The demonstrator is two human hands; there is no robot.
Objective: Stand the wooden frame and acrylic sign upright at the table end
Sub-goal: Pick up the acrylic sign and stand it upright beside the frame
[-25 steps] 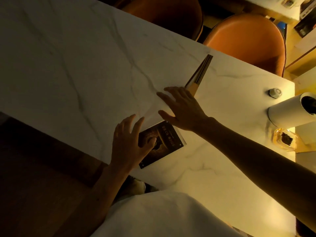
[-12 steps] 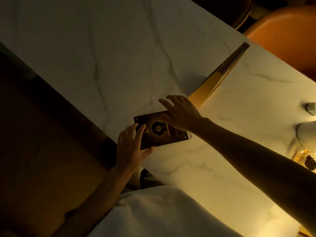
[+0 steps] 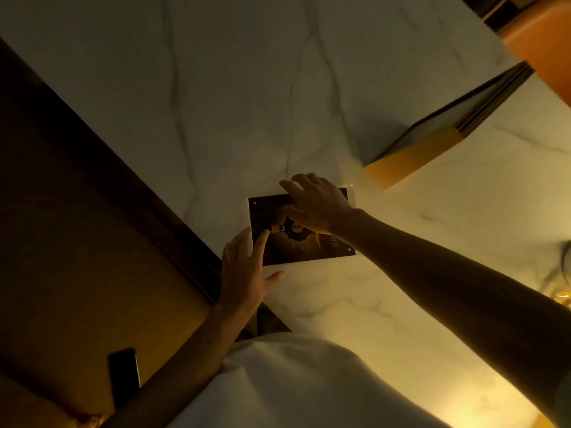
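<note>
The acrylic sign (image 3: 309,250), a clear plate with a dark print and small corner studs, sits near the white marble table's (image 3: 247,88) left edge. My right hand (image 3: 315,205) lies over its far edge, fingers curled across the top and thumb on the face. Spread fingers of my left hand (image 3: 244,273) touch the sign's left edge and lower corner. The wooden frame (image 3: 432,143) stands upright on the table to the right, beyond the sign, seen from above. Whether the sign is flat or tilted I cannot tell.
An orange chair (image 3: 543,41) stands behind the table at top right. The dark wooden floor (image 3: 77,242) lies left of the table edge, with a dark flat object (image 3: 123,375) low down. My white garment (image 3: 293,381) fills the bottom.
The sign has turned to lie more squarely and shifted away from the frame. My right hand moved onto its far edge; my left hand slid to its left corner. The view dropped closer.
</note>
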